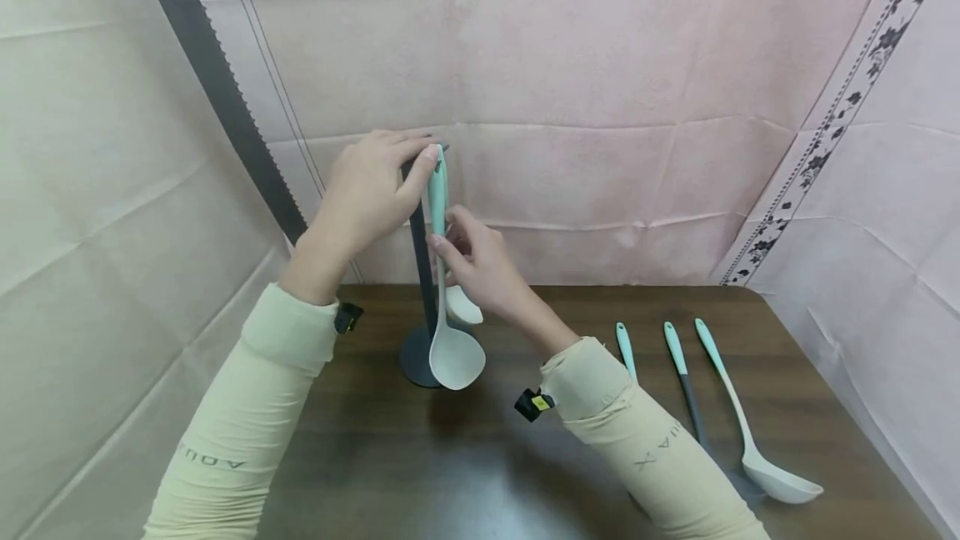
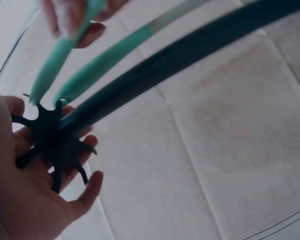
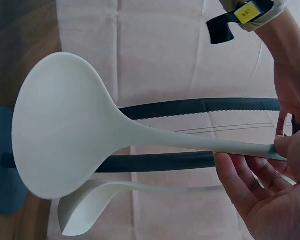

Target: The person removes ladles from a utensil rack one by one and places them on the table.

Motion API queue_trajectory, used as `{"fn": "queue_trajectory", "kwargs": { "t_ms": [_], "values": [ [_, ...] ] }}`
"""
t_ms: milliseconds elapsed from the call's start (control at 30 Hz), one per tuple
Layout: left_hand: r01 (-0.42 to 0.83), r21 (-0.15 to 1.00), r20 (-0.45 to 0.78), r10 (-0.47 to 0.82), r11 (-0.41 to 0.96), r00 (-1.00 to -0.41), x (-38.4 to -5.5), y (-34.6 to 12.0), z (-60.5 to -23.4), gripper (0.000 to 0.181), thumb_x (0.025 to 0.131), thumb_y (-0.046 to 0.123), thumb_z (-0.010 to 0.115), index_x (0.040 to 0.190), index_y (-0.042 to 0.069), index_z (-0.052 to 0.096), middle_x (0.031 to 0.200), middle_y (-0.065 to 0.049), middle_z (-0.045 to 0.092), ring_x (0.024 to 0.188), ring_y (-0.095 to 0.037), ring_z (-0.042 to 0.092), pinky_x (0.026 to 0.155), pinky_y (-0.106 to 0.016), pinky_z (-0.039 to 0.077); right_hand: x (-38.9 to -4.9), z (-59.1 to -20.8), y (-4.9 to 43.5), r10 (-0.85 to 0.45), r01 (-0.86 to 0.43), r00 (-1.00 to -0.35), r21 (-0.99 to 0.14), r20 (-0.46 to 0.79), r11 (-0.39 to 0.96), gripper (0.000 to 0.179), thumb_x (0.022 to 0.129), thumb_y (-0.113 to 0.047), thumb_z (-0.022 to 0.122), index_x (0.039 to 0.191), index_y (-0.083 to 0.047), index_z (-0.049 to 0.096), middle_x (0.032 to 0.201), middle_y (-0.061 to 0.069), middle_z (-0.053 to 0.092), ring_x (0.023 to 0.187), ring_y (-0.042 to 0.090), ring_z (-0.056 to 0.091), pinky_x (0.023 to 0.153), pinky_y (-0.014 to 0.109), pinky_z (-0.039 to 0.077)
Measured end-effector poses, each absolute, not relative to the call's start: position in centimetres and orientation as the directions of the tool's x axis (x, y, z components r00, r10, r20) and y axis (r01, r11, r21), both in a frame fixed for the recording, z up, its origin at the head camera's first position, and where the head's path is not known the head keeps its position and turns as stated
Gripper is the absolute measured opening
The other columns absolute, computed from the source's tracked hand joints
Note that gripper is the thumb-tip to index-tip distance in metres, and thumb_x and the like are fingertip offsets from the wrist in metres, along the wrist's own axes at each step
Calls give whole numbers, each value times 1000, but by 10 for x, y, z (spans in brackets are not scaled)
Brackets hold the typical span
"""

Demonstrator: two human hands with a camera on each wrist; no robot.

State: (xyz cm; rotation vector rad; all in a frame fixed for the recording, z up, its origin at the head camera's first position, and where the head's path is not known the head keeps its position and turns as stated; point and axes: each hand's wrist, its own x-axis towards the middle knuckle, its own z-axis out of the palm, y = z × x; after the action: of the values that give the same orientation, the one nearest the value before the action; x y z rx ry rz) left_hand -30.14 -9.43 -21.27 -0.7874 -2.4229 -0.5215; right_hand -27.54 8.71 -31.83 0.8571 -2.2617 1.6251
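Observation:
A white ladle (image 1: 457, 357) with a mint handle hangs upright in front of a dark utensil stand (image 1: 423, 265). My right hand (image 1: 483, 263) pinches it where the handle meets the white shaft. The handle's top end meets one of the stand's hooks in the left wrist view. Up at the stand's top, my left hand (image 1: 371, 186) grips the hooked hub (image 2: 52, 132), its fingers curled among the hooks. Behind the ladle hangs a second white utensil (image 3: 87, 210), its mint handle (image 2: 107, 60) reaching another hook; the ladle partly hides it in the head view.
On the right of the brown table (image 1: 360, 457) lie another white ladle (image 1: 780, 477), a grey utensil with a mint handle (image 1: 675, 348), and one more mint handle (image 1: 625, 348), partly hidden by my right sleeve. Pale cloth (image 1: 562, 65) hangs behind and at both sides.

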Motion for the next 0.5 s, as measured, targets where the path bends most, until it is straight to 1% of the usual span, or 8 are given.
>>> {"fn": "queue_trajectory", "kwargs": {
  "t_ms": [67, 167, 267, 367, 500],
  "values": [
    [640, 179, 625, 416, 747, -660, -303, -94, -216, 52, 111, 45, 37, 151, 23, 62, 156, 5, 56, 146, -26, 50, 118, -53, 39, -275, -319, 88, -320, -577, -804, -787, 501, 218, 18, 110, -21, 59, 125, -11, 57, 95, 9, 68, 82, 21, 74, 66, 43, 65],
    [656, 165, 648, 421, 736, -635, -304, -95, -219, 50, 110, 38, 38, 155, 27, 57, 156, 7, 55, 146, -25, 51, 119, -51, 39, -274, -320, 89, -318, -581, -803, -783, 505, 222, 18, 110, -21, 60, 123, -10, 57, 95, 8, 67, 82, 21, 74, 65, 41, 65],
    [673, 150, 662, 432, 724, -613, -305, -95, -221, 49, 109, 33, 38, 153, 27, 59, 153, 9, 59, 144, -25, 53, 118, -50, 40, -272, -321, 91, -316, -588, -798, -779, 514, 219, 18, 109, -22, 60, 122, -10, 58, 95, 9, 67, 83, 22, 73, 64, 39, 65],
    [674, 151, 663, 432, 723, -611, -304, -95, -221, 49, 109, 32, 38, 151, 25, 62, 153, 10, 59, 144, -24, 53, 118, -50, 40, -272, -323, 93, -305, -606, -788, -760, 534, 236, 20, 110, -23, 60, 122, -8, 59, 93, 11, 67, 79, 23, 71, 63, 37, 63],
    [666, 168, 654, 423, 727, -627, -302, -94, -220, 49, 108, 30, 39, 149, 23, 64, 153, 11, 58, 144, -24, 52, 118, -50, 39, -272, -326, 97, -282, -615, -785, -746, 551, 254, 20, 110, -24, 59, 123, -9, 59, 89, 14, 66, 73, 26, 69, 60, 38, 60]
  ]
}}
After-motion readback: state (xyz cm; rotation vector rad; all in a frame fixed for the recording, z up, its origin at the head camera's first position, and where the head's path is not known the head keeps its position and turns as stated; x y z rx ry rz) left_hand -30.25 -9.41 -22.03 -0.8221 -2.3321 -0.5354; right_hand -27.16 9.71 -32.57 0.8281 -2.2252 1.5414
